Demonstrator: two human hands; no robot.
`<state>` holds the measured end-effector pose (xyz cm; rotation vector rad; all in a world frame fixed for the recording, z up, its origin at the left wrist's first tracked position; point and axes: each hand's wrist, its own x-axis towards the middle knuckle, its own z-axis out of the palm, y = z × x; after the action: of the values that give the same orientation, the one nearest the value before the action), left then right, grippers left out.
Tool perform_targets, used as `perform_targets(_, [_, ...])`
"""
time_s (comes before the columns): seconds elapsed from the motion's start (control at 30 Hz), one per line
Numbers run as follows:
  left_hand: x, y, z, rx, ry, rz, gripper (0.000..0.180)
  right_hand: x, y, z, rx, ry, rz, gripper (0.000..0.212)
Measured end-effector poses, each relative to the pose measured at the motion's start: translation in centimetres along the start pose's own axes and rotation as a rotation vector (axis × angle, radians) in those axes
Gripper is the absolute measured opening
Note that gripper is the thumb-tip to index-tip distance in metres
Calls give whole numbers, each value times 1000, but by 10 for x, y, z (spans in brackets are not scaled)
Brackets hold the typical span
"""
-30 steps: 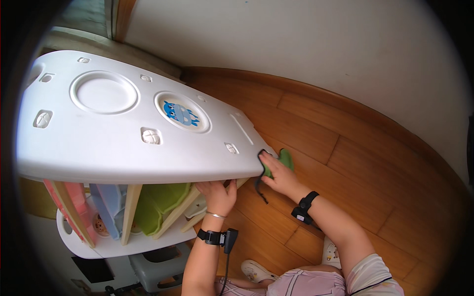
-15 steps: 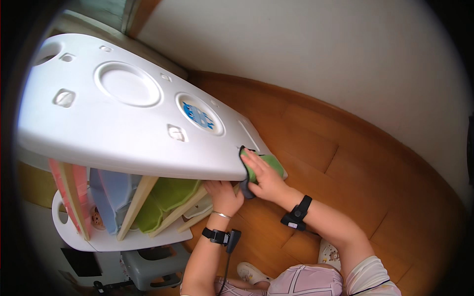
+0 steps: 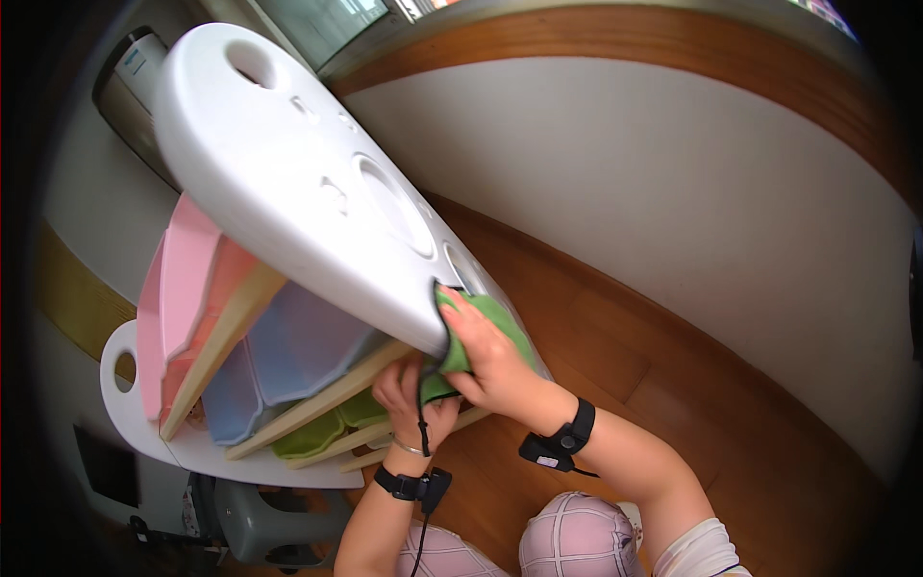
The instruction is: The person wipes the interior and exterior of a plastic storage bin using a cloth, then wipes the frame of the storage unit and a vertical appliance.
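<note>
A white plastic side panel (image 3: 288,183) with round recesses and a handle hole belongs to a toy storage rack, and it slants toward me. My right hand (image 3: 486,356) presses a green cloth (image 3: 495,313) with dark edging over the panel's near edge, thumb below and fingers on top. Just under that edge, my left hand (image 3: 409,399) is curled beside the end of a wooden bar (image 3: 317,404); the cloth's dark loop hangs in front of it. What its fingers grip is partly hidden. Pink (image 3: 187,279), blue (image 3: 308,337) and green (image 3: 312,438) bins sit between the bars.
The rack's other white panel (image 3: 120,337) stands at the left, with a grey stool (image 3: 279,519) near its foot. A white wall (image 3: 692,183) with wooden trim curves along the right side above brown flooring (image 3: 615,385). My knees (image 3: 582,539) are at the bottom.
My view has shifted, and the panel now appears steeper, showing more of the pink and blue bins. The right hand still holds the cloth at the edge; the left hand's fingers show more.
</note>
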<state>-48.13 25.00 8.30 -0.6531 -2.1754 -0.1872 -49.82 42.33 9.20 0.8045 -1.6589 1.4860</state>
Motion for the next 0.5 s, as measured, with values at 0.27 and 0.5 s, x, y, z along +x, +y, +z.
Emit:
perform_targets(0.27, [28, -34, -32, 45, -125, -28, 49, -68, 18, 10, -258, 70, 138, 82])
perform_targets(0.5, [22, -37, -39, 75, -104, 7, 52, 37, -54, 13, -303, 177, 53, 79])
